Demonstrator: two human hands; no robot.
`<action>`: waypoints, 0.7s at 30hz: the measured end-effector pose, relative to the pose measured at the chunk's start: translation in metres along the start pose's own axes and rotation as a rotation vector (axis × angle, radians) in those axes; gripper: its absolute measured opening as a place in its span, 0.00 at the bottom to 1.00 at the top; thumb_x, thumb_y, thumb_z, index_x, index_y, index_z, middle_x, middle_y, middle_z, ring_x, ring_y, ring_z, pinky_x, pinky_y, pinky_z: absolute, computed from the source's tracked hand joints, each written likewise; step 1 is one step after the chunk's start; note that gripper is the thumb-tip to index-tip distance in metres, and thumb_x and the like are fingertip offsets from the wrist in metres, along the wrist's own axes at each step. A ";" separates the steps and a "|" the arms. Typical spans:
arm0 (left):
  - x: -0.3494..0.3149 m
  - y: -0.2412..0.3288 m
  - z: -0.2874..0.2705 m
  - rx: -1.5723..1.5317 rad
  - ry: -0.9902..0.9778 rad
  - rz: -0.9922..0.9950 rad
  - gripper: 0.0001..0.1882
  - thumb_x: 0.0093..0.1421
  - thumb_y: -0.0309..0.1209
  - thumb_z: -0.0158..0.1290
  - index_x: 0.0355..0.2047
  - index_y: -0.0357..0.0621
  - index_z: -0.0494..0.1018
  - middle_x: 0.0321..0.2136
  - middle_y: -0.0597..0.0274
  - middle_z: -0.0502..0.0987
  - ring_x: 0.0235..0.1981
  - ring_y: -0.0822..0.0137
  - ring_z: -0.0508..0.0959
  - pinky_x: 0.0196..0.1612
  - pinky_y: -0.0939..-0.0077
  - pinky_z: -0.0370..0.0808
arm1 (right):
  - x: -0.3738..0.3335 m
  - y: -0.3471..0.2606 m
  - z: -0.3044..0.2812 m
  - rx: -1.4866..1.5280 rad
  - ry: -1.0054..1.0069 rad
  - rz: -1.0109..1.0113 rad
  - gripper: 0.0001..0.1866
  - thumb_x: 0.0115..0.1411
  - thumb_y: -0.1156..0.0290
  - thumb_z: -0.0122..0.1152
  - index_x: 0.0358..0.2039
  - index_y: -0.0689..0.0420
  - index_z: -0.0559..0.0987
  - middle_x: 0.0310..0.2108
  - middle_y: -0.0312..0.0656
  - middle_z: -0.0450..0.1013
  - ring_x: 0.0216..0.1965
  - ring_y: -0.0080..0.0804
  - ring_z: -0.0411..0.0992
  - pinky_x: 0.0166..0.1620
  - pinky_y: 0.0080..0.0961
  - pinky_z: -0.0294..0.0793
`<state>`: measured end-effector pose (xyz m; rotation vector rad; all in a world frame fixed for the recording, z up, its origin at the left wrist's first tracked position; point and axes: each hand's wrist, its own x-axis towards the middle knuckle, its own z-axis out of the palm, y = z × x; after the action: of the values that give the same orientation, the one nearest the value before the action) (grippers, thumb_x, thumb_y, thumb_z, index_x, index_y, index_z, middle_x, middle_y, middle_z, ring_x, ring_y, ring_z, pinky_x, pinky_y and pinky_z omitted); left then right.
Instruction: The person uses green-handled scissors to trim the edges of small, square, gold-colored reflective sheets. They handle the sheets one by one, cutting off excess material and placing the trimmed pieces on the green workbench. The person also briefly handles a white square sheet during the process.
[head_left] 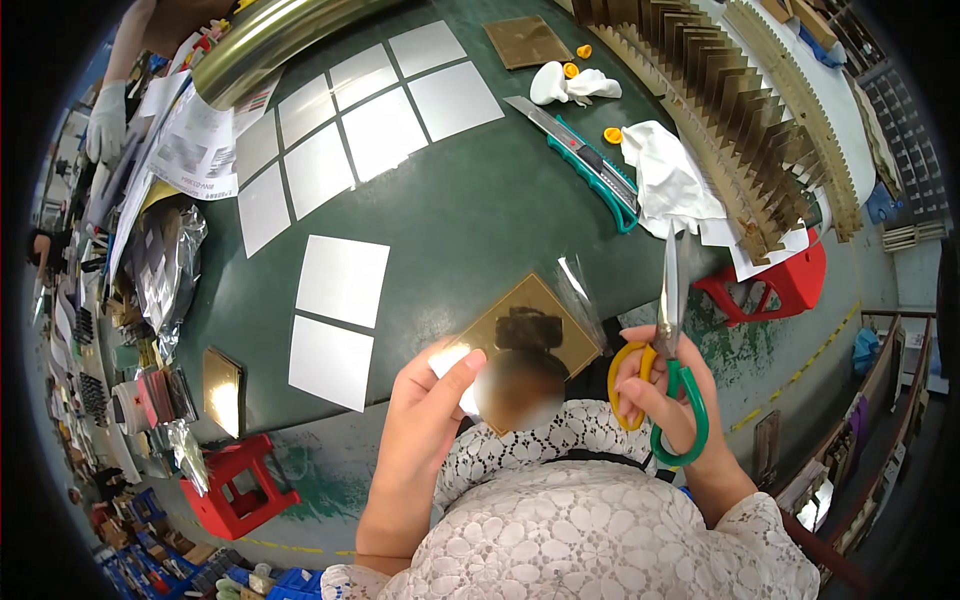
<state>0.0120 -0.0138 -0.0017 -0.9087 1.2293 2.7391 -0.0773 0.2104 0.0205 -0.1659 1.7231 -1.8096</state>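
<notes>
My left hand (425, 405) grips a shiny gold, mirror-like square plate (532, 297) by its left edge, thumb on top, in front of my body at the near table edge. A strip of clear film (577, 290) shows beside the plate's upper right side; whether it is attached I cannot tell. In my right hand (700, 385) is a pair of scissors (671, 295) with one yellow and one green handle loop. Its blades point away from me and look nearly together. The scissors are to the right of the plate, apart from it.
White-silver square sheets (340, 280) lie on the green table (450, 220). Farther right are a green utility knife (590, 165), white cloths (665, 175), yellow finger cots (613, 135) and a slotted rack (740, 110) of plates. Gold squares (222, 392) are stacked at left. Red stools (240, 487) stand below.
</notes>
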 end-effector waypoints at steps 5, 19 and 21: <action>0.000 -0.002 0.003 0.081 -0.042 0.021 0.14 0.60 0.25 0.55 0.46 0.35 0.72 0.39 0.60 0.78 0.39 0.74 0.77 0.43 0.81 0.73 | 0.004 0.000 0.000 -0.023 0.023 -0.009 0.21 0.58 0.78 0.58 0.52 0.62 0.66 0.30 0.40 0.71 0.25 0.20 0.69 0.27 0.15 0.68; 0.005 -0.013 0.017 0.227 -0.162 -0.089 0.14 0.56 0.21 0.58 0.44 0.35 0.71 0.39 0.62 0.78 0.40 0.74 0.77 0.44 0.79 0.75 | 0.005 -0.002 0.005 -0.049 -0.020 0.052 0.23 0.57 0.77 0.62 0.52 0.62 0.67 0.37 0.38 0.71 0.32 0.19 0.70 0.34 0.16 0.71; 0.006 -0.014 0.021 0.257 -0.204 -0.087 0.17 0.55 0.20 0.59 0.44 0.35 0.70 0.39 0.61 0.77 0.41 0.73 0.77 0.44 0.78 0.75 | 0.005 0.004 0.007 -0.069 -0.019 0.005 0.23 0.57 0.77 0.62 0.52 0.62 0.67 0.38 0.38 0.72 0.35 0.18 0.70 0.37 0.16 0.71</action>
<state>-0.0001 0.0088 -0.0033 -0.6251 1.4197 2.4583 -0.0767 0.2023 0.0160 -0.2063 1.7724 -1.7401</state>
